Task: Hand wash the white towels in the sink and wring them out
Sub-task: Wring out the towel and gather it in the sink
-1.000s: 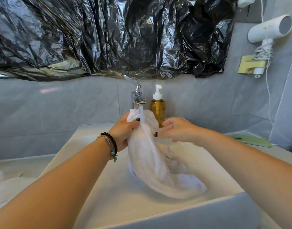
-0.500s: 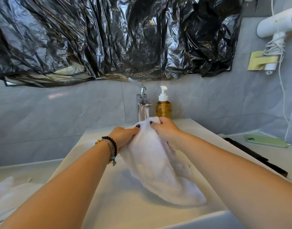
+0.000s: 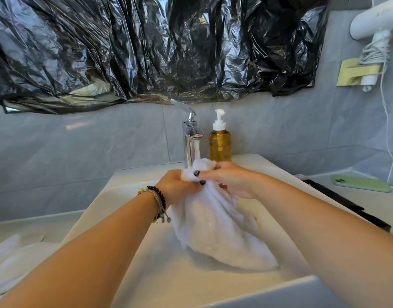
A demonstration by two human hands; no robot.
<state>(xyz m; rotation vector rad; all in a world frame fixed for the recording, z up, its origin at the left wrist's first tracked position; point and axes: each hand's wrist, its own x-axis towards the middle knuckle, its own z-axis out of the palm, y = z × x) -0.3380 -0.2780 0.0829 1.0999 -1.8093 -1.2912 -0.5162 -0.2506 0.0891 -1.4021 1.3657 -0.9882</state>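
A wet white towel point(image 3: 215, 230) hangs from both my hands into the white sink point(image 3: 160, 278), its lower end resting on the basin floor. My left hand point(image 3: 175, 185), with bead bracelets at the wrist, grips the bunched top of the towel. My right hand point(image 3: 233, 178) grips the same bunch from the right, fingers curled over it. The two hands touch right under the chrome tap point(image 3: 191, 138), and water runs from the spout onto the towel's top.
An amber pump bottle point(image 3: 220, 143) stands right of the tap. More white cloth point(image 3: 11, 258) lies on the counter at the left. A green phone point(image 3: 362, 183) and a dark strip point(image 3: 344, 205) lie on the right counter. Wall hairdryer point(image 3: 375, 21) upper right; black plastic point(image 3: 146, 45) covers the mirror.
My right hand has come left to meet the left hand on the towel's top, and both hands have lowered under the spout. The towel is bunched tighter.
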